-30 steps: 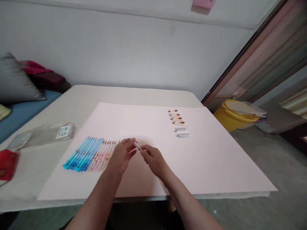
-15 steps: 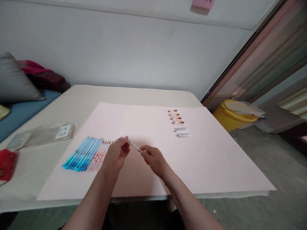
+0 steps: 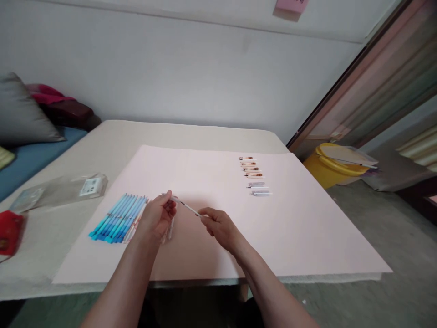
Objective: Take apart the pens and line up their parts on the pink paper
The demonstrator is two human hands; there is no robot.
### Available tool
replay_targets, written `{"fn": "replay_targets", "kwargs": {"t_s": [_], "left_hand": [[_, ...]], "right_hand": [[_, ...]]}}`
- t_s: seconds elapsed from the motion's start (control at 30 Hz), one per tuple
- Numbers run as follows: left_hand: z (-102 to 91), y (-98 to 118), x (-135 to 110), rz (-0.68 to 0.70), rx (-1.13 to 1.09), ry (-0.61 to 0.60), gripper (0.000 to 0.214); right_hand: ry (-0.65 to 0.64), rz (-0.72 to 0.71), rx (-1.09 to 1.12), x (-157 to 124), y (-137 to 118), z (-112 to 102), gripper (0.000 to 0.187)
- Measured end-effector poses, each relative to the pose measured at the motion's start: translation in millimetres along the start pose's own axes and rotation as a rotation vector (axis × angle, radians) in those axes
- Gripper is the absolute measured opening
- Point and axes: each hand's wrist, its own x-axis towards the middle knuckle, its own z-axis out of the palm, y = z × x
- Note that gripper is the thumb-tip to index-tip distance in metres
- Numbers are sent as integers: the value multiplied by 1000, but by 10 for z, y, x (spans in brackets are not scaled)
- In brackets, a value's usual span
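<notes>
The thin white refill (image 3: 187, 207) is up in the air just above the pink sheet (image 3: 300, 228), stretched between both hands. The left hand (image 3: 157, 219) is closed around one end and the right hand (image 3: 218, 226) pinches the other tip. A row of blue pens (image 3: 118, 216) lies on the sheet right beside the left hand. Farther back there's a column of small pen parts (image 3: 252, 169), and a clear bag (image 3: 61, 189) sits on the desk (image 3: 205, 132) off to the left.

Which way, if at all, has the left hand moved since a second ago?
Yes. The left hand has slid left, closer to the blue pens, whose row has stayed put.
</notes>
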Motion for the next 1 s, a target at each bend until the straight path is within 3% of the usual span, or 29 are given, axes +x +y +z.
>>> {"fn": "replay_targets", "kwargs": {"t_s": [0.13,0.27,0.57,0.77,0.9,1.0], "left_hand": [[-69,41,67,-9,-54,29,7],[-17,12,18,-45,-52,41,8],[278,-379,-194,-90,1,-55,10],[290,-407,-225,-108,-12,-88,12],[277,-368,-246,-108,33,-133,16],[291,-384,-260,-139,60,-150,16]], "right_hand": [[-13,0,40,-17,3,-78,21],[26,25,122,-35,-49,-153,23],[12,28,317,-9,-5,-28,29],[48,24,269,10,30,-73,31],[141,7,96,26,66,-149,30],[123,-31,-43,40,105,-143,27]]}}
